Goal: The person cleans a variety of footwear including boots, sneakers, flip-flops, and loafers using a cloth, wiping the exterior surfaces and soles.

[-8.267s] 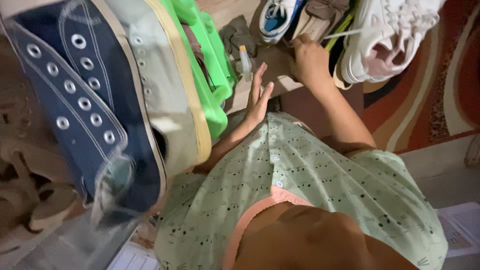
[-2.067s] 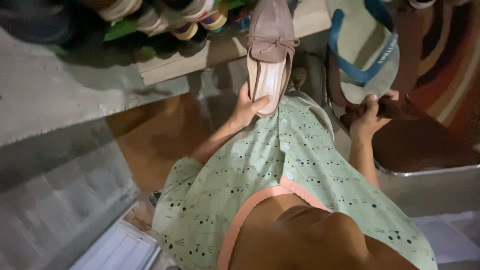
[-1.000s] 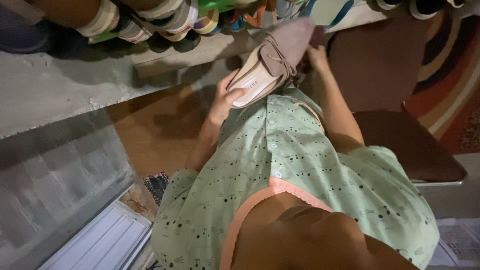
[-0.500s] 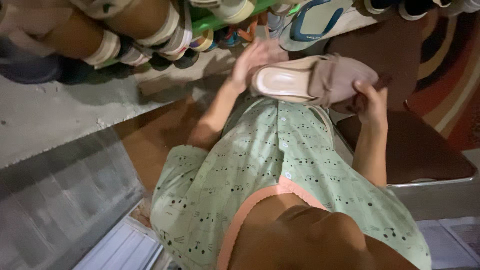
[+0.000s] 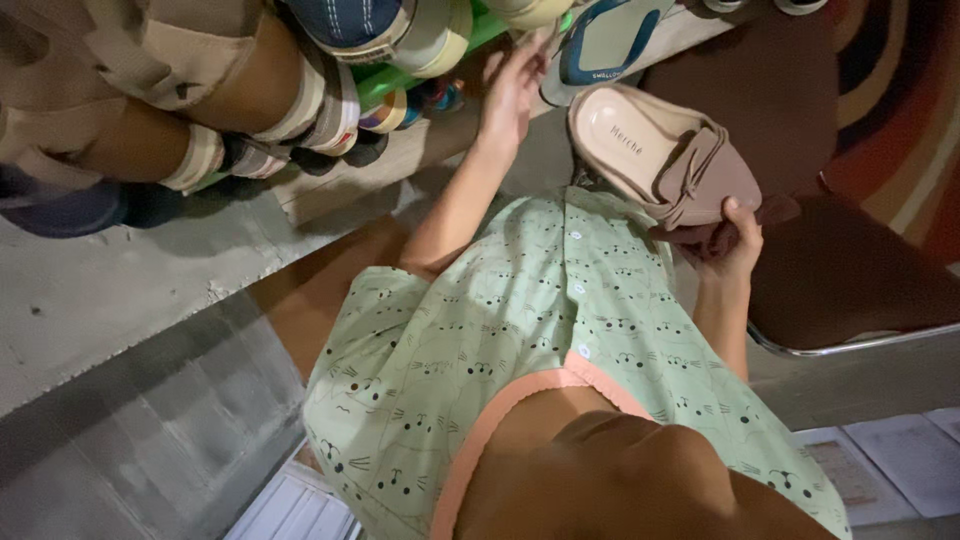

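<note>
Taupe suede flat shoe [image 5: 665,155] sits in my right hand [image 5: 730,240], fingers clamped under its toe, long axis running up-left toward the shelf [image 5: 330,190]. My left hand [image 5: 510,90], fingers loosely apart, touches the blue-strapped flip-flop [image 5: 605,40] there.

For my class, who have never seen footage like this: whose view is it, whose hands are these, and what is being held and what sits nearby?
There is one picture, from a camera worn on a person's head, looking down over their green patterned top. No machine is involved, only two bare hands. The right hand grips a beige-pink flat shoe with a bow by its toe, insole up. The left hand reaches up, empty, to a flip-flop with blue straps on a shelf crowded with other shoes. A brown chair seat stands on the right.
</note>
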